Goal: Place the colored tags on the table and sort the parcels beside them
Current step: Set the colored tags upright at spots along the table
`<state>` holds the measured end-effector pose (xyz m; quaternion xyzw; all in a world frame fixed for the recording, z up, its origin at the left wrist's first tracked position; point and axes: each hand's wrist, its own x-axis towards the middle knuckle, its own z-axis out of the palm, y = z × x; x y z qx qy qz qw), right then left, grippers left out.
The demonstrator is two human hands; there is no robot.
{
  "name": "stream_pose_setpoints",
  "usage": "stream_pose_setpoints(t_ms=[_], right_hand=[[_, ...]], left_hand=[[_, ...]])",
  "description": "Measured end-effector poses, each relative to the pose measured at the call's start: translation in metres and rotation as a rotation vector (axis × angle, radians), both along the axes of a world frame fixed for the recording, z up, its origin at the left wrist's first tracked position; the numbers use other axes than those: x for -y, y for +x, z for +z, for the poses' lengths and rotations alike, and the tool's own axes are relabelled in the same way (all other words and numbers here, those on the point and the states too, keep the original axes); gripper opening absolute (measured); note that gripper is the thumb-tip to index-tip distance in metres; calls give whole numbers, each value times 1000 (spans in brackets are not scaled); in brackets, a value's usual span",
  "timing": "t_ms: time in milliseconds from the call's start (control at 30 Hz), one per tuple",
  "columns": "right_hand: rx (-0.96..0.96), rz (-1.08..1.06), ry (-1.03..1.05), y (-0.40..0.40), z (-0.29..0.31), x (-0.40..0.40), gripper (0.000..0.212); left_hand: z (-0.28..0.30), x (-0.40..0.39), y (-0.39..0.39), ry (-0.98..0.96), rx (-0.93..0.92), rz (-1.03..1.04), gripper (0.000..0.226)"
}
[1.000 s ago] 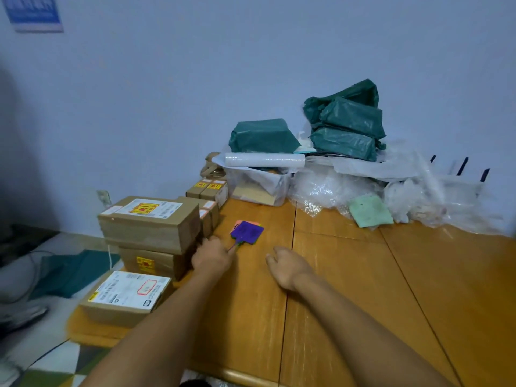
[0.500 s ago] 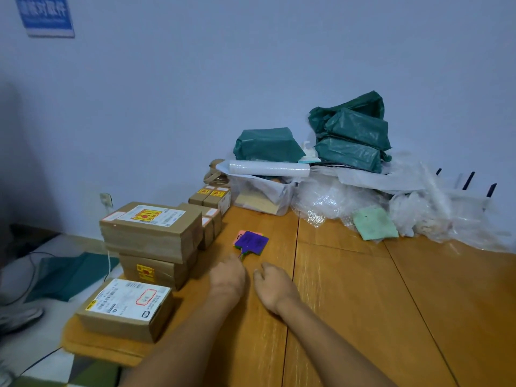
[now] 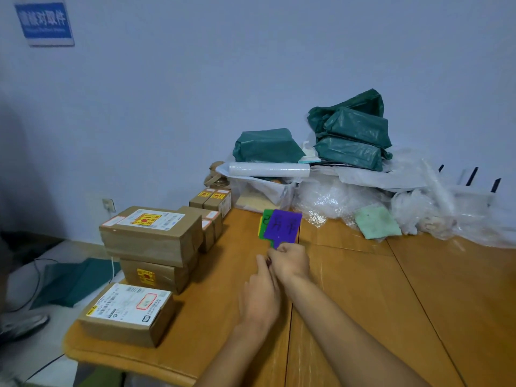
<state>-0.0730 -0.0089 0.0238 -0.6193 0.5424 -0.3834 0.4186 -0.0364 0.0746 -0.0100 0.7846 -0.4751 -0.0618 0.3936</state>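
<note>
My right hand [image 3: 290,261] grips the handles of a small stack of colored tags [image 3: 282,225] and holds them tilted up above the wooden table [image 3: 391,289]. The purple tag with dark writing faces me, and green and yellow edges show behind it. My left hand [image 3: 261,291] lies just below, its fingertips touching the tag handles. Brown cardboard parcels [image 3: 152,233] are stacked at the table's left, with one flat white-labelled parcel [image 3: 128,312] near the front corner and small boxes [image 3: 212,201] farther back.
Green plastic-wrapped parcels [image 3: 351,135] and another green parcel [image 3: 266,145] sit on a clear bin [image 3: 259,191] and crumpled plastic wrap [image 3: 377,188] by the wall. A pale green cloth [image 3: 377,222] lies at the wrap's foot. The table's left edge drops to a floor with cables.
The tags lay flat on the table before; now my right hand has lifted them upright. My left hand has slid in under the right, and the view has tilted upward.
</note>
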Motion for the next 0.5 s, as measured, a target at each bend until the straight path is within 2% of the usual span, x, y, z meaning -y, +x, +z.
stream_pose_setpoints(t_ms=[133, 200, 267, 367, 500], right_hand=[[32, 19, -41, -25, 3, 1, 28], [98, 109, -31, -38, 6, -3, 28], [207, 239, 28, -48, 7, -19, 25], [250, 326, 17, -62, 3, -41, 27], [353, 327, 78, -82, -2, -46, 21]], left_hand=[[8, 1, 0, -121, -921, -146, 32], [15, 6, 3, -132, -1199, -178, 40], [26, 5, -1, -177, -1293, -227, 40], [36, 5, -18, -328, -1209, -219, 30], [36, 0, -41, -389, -1159, -199, 22]])
